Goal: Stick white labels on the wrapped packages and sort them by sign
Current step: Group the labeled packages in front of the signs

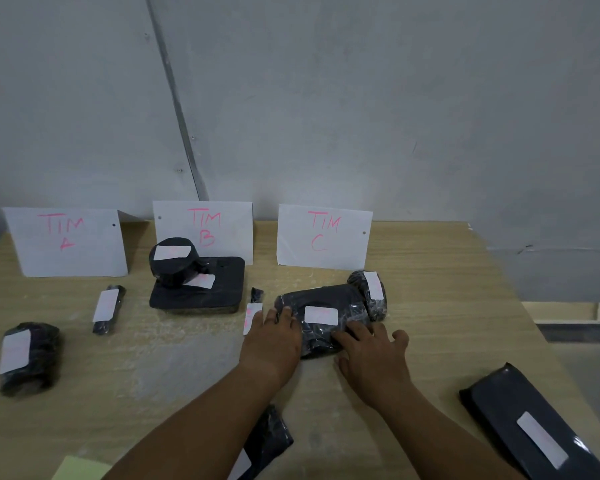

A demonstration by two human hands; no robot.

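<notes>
Black plastic-wrapped oblong package (340, 296) bearing a white rectangular label (321, 315) | lies on tan wooden table (447, 306), just in front of white paper sign "TIM C" (324, 237) | left hand (274, 341) flat on one end, fingers straight | right hand (371, 355) spread flat on its near edge, clasping nothing | small black wrapped roll (377, 308) touches it, nearer the sign

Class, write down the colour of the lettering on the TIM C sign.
Pink, on the TIM C sign, head view.
</notes>
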